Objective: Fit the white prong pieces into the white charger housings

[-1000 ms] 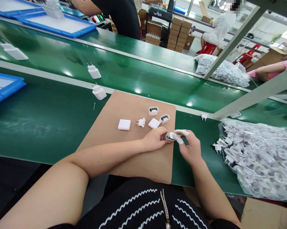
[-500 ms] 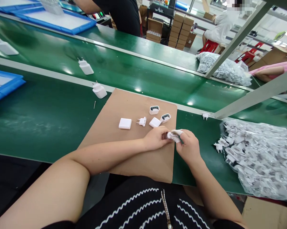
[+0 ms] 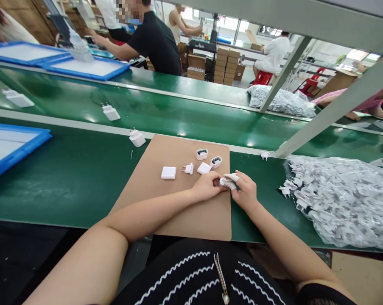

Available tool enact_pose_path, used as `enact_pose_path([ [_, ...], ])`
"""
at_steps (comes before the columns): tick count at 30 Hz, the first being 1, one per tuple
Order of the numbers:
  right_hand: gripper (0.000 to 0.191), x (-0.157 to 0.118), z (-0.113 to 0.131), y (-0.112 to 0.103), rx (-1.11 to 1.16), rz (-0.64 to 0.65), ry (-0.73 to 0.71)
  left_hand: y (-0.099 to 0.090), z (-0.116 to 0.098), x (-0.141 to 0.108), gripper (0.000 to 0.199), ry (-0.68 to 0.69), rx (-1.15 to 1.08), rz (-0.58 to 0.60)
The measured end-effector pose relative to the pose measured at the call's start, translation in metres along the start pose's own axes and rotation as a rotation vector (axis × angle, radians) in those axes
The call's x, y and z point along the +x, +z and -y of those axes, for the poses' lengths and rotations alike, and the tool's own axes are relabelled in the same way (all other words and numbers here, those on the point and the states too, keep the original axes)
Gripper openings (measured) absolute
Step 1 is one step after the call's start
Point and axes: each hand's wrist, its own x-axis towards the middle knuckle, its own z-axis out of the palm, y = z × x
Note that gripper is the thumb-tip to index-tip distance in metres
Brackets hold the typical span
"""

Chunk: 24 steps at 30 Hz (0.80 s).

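My left hand [image 3: 207, 186] is closed around a small white charger part [image 3: 222, 181] over the right edge of the brown cardboard sheet [image 3: 178, 216]. White coverings wrap fingertips of my right hand [image 3: 246, 192], which pinches the same part from the right. Behind my hands lie two open white housings [image 3: 202, 154] with dark insides and a closed white block [image 3: 204, 168]. A plug piece with two pins [image 3: 188, 168] rests further left, beside another white block [image 3: 169, 173]. My fingers hide much of the held part.
A clear bag of white plug pieces [image 3: 347, 199] lies at the right. White chargers [image 3: 137, 138] stand at the back left, near a blue-rimmed tray [image 3: 19, 154]. A slanted metal post [image 3: 325, 118] rises at the back right. Other people work beyond the bench.
The camera view has tilted up, showing more of the room and the people in it. Both my hands stay together on the white part, with little visible change in grip.
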Motion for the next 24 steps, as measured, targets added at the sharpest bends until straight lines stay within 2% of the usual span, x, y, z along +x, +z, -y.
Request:
enact_pose_path([
  [3,0.034,0.002,-0.002,0.0,0.139,0.017,0.083,0.001,-0.001,-0.001,0.037,0.043,-0.024,0.046],
  [6,0.06,0.017,-0.016,-0.009,0.354,-0.008,0.247,-0.004,-0.007,-0.006,0.045,0.107,-0.002,0.067],
  [8,0.074,0.032,-0.037,-0.018,0.399,-0.1,0.329,-0.012,-0.015,-0.007,0.043,0.151,0.047,-0.003],
  [10,0.075,0.046,-0.067,-0.028,0.243,-0.209,0.383,-0.025,-0.024,0.001,0.042,0.2,0.087,-0.119],
  [13,0.074,0.055,-0.113,-0.034,-0.141,-0.233,0.469,-0.054,-0.033,0.037,0.047,0.187,0.142,-0.26],
  [16,0.061,0.052,-0.14,-0.03,-0.278,-0.149,0.576,-0.087,-0.033,0.09,0.045,0.081,0.29,-0.341],
  [20,0.043,0.047,-0.143,-0.021,-0.195,-0.073,0.542,-0.122,-0.025,0.147,0.039,-0.056,0.445,-0.402],
  [24,0.031,0.043,-0.132,-0.022,-0.101,-0.082,0.517,-0.138,-0.016,0.171,0.036,-0.195,0.513,-0.434],
])
